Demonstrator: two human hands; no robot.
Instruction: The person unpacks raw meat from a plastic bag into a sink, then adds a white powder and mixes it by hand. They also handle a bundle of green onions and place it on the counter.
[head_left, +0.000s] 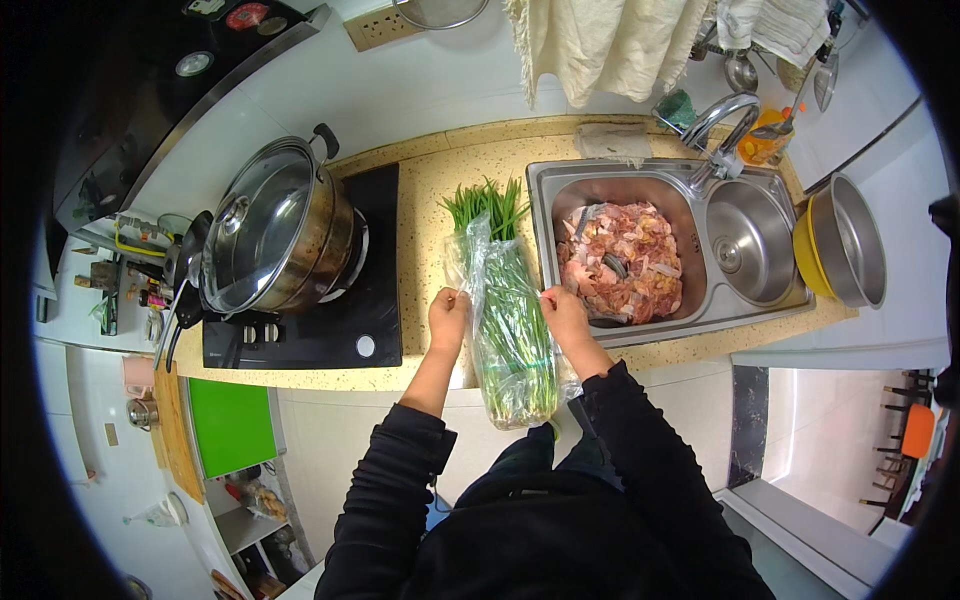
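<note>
A bundle of green chives (495, 202) lies mostly inside a clear plastic bag (514, 330), its leafy tips poking out of the far end. The bag rests on the speckled countertop, and its near end, where the stalk bases are, sticks out past the front edge. At the bag's left side, my left hand (448, 316) pinches the plastic between thumb and fingers. My right hand (566, 319) grips the film on the right side, close to the sink's rim. A rubber band or tie seems to cross the lower stalks, though glare on the plastic blurs it.
Left of the bag, a large lidded steel pot (281, 232) stands on a black gas hob (379, 300). Raw cut meat (622, 262) fills much of the larger basin of the steel sink (536, 217). Steel and yellow bowls (847, 240) lean at the far right. A faucet (724, 127) rises behind.
</note>
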